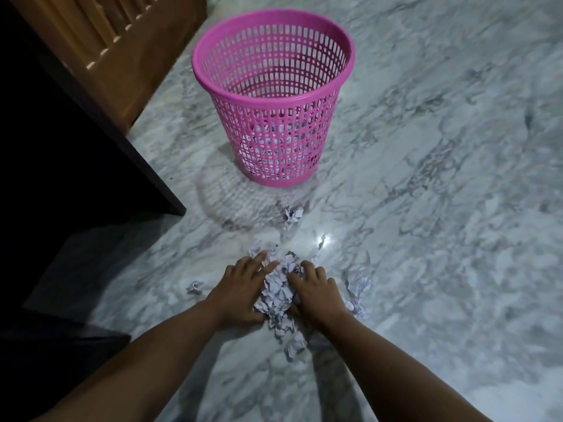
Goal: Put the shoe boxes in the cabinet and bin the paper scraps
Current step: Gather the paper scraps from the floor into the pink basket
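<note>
Item 1, scraps (281, 292): a heap of crumpled white paper is lying on the floor (441, 193) at about 6 o'clock from the bin, well apart from it. Your hands are bracketing it from both sides.

Item 2, left hand (240, 289): it is pressing against the heap's 9 o'clock side, fingers spread and fairly straight, tips reaching over the paper toward 1 o'clock. It is touching the scraps, not closing round them.

Item 3, right hand (316, 295): it is resting on the heap's 3 o'clock side, fingers bent over the paper (knuckles raised, tips digging into the pile). Whether it is actually gripping any scrap, you cannot tell; the thumb is hidden.

Item 4, bin (274, 99): a pink slotted basket is standing upright on the floor at 12 o'clock from your hands. White paper is showing through the slots in its lower part.

Item 5, strays: one wad (293, 214) is lying between bin and heap; one small wad (195, 286) is sitting at 9 o'clock, near your left hand; a torn bit (321, 242) is lying at 1 o'clock from the heap; a cluster (359, 284) is trailing off at 3 o'clock, just beside your right wrist.

Item 6, cabinet (100, 50): wooden, slatted front, standing at 10 o'clock from the bin, with a dark edge running below it.
</note>
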`<action>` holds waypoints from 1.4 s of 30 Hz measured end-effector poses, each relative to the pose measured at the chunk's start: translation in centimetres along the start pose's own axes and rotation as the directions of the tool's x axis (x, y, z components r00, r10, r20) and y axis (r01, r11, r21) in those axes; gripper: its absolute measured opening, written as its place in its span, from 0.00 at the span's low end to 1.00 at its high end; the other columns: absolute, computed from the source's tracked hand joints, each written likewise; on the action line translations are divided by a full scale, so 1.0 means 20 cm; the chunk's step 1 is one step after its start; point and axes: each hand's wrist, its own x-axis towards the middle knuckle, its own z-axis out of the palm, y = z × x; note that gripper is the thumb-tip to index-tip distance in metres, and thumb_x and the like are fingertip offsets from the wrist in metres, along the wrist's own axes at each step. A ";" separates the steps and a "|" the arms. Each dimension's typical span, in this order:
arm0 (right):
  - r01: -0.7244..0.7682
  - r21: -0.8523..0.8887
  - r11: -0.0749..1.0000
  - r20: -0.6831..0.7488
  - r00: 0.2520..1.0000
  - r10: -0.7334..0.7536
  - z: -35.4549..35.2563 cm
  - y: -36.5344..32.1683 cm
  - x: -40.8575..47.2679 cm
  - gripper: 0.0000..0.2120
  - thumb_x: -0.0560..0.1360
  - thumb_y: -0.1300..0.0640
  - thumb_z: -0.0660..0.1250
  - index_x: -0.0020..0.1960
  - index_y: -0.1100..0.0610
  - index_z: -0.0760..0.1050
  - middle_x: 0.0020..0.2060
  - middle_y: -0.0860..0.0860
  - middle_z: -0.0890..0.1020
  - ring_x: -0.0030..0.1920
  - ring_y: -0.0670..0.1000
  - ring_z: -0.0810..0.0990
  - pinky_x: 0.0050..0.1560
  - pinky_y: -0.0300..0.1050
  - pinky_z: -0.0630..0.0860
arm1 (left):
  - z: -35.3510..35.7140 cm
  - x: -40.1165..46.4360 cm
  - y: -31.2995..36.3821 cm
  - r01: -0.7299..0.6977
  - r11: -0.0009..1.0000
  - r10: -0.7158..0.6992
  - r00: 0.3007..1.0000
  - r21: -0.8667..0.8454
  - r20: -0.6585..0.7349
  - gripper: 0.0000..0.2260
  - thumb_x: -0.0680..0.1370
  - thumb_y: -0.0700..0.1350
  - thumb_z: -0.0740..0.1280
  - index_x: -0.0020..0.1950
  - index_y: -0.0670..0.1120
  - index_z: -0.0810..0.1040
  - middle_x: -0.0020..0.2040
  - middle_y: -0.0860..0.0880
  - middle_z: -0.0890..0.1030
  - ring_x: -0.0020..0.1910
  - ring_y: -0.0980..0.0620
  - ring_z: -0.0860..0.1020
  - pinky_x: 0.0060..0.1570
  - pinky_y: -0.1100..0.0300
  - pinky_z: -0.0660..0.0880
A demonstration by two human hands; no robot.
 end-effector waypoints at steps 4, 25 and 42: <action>-0.005 0.095 0.995 -0.020 1.000 0.007 -0.04 0.01 0.03 0.18 0.76 0.60 0.63 0.65 0.52 0.69 0.64 0.56 0.70 0.61 0.59 0.71 0.43 0.50 0.73 | 0.03 0.03 0.04 -0.035 0.999 0.036 0.999 0.036 -0.035 0.36 0.70 0.58 0.65 0.77 0.50 0.63 0.74 0.44 0.67 0.67 0.41 0.68 0.60 0.46 0.74; 0.002 0.379 0.925 -0.268 0.958 0.107 -0.26 0.06 0.08 0.15 0.74 0.56 0.60 0.61 0.51 0.73 0.53 0.48 0.76 0.50 0.55 0.77 0.41 0.46 0.70 | -0.24 0.18 0.04 -0.094 0.993 0.064 0.944 -0.077 -0.324 0.13 0.76 0.52 0.52 0.48 0.47 0.73 0.46 0.48 0.79 0.45 0.45 0.75 0.37 0.54 0.70; 0.652 0.513 0.557 -0.857 0.423 0.294 -1.73 -0.06 0.42 0.13 0.80 0.53 0.65 0.39 0.55 0.70 0.30 0.45 0.75 0.32 0.41 0.70 0.36 0.41 0.67 | -1.77 0.44 0.08 -0.375 0.877 -0.220 0.246 -0.302 -0.944 0.10 0.78 0.41 0.57 0.44 0.37 0.73 0.37 0.44 0.75 0.39 0.42 0.77 0.39 0.49 0.72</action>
